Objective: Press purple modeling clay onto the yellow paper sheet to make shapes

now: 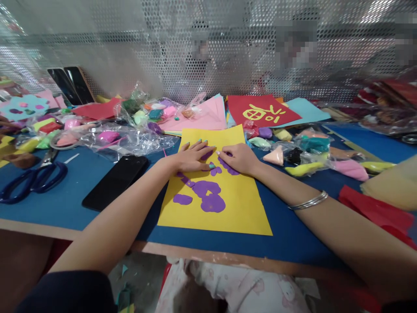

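A yellow sheet of paper [241, 208] lies on the blue table, with flattened purple clay pieces [213, 202] stuck on its lower half and more around my hands. My left hand [193, 157] rests flat on the sheet's upper left, fingers spread, partly covering some purple clay. On the upper right, my right hand [239, 157] is curled with thumb and fingers drawn together. It touches the paper beside a purple clay piece [228, 166] that it partly hides. Whether anything small sits between those fingertips is hidden.
Left of the sheet lie a black phone [115, 182] and blue-handled scissors [48, 176]. Bagged coloured clay [312, 150] is scattered right and left. Behind are pink paper [208, 115] and a red sheet with yellow lettering [260, 111], before a perforated metal screen [130, 52].
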`<state>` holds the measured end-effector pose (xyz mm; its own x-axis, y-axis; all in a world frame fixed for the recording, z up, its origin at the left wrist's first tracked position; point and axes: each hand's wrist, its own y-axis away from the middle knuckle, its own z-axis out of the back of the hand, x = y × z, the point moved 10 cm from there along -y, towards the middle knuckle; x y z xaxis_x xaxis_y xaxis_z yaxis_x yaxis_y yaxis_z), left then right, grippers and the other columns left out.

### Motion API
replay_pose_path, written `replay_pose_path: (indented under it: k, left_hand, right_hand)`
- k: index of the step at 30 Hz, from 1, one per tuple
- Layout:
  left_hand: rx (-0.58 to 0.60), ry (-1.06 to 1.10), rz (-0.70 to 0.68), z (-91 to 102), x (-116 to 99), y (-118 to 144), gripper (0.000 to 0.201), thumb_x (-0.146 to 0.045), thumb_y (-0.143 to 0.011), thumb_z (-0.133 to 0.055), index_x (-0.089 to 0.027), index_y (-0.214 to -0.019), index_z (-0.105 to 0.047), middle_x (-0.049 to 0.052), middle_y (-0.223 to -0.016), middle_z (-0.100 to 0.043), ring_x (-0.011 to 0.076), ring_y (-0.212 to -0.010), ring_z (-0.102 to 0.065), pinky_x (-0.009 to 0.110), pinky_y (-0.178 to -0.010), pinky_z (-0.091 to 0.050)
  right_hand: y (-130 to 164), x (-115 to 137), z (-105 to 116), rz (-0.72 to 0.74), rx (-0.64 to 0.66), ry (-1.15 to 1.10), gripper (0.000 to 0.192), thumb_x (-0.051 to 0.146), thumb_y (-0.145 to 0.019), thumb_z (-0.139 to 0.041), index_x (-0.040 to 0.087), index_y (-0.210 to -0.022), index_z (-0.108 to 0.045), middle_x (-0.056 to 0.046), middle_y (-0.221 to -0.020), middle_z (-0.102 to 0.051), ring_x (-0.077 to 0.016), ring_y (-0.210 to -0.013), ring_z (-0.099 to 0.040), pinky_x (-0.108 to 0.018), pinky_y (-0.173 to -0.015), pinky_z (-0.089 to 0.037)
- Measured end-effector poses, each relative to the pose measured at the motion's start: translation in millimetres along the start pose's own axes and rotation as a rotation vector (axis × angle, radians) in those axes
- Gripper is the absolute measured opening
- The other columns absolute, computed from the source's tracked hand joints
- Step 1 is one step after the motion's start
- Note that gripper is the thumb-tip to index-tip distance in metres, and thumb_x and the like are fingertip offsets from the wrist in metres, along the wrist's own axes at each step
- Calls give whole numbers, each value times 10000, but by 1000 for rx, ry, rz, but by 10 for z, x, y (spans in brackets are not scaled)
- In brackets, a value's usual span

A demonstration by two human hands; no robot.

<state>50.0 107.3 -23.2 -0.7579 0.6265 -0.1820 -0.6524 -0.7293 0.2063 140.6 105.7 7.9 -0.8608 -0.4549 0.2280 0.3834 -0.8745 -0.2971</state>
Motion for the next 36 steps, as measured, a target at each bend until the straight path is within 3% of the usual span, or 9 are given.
replay_pose_path:
  k: [17, 24, 28, 36]
  left_hand:
    - [-54, 10, 20, 40, -12, -12, 709, -675, -748, -307, -354, -1361, -153, 37, -1470, -115, 214, -1354, -47, 487, -1066, -65]
    - [-62, -42, 40, -23, 20, -40, 633, -633, -809, -93, -339, -1366, -153, 2, -1474, -98, 209, -1355, -29, 501, -1062, -37]
    - [-73, -57, 56, -29, 24, -55, 717, -702, -757, -139, -331, -1371, -140, 16, -1473, -98, 231, -1354, -26, 525, -1055, -34]
    - [-29, -48, 70, -25, 18, -60, 701, -692, -750, -205, -366, -1365, -120, 17, -1477, -66, 237, -1354, -21, 554, -1042, -23]
  right_hand:
    - [1, -3, -14, 1, 0, -18, 362, 356, -822, -364, 180, -645, -627, -16, -598, -617, -101, -545, -483, -224, -498, -214]
    - [0, -23, -20, -3, -4, -4, 355, 347, -812, -366, 171, -631, -615, -21, -577, -599, -102, -532, -464, -229, -492, -206]
    - [4, -15, -11, -4, -4, 1, 350, 352, -811, -372, 171, -628, -608, -27, -587, -604, -109, -551, -475, -230, -499, -206]
    - [3, -1, -13, -2, 0, 1, 354, 348, -816, -367, 173, -631, -614, -24, -592, -609, -108, -550, -481, -227, -503, -216]
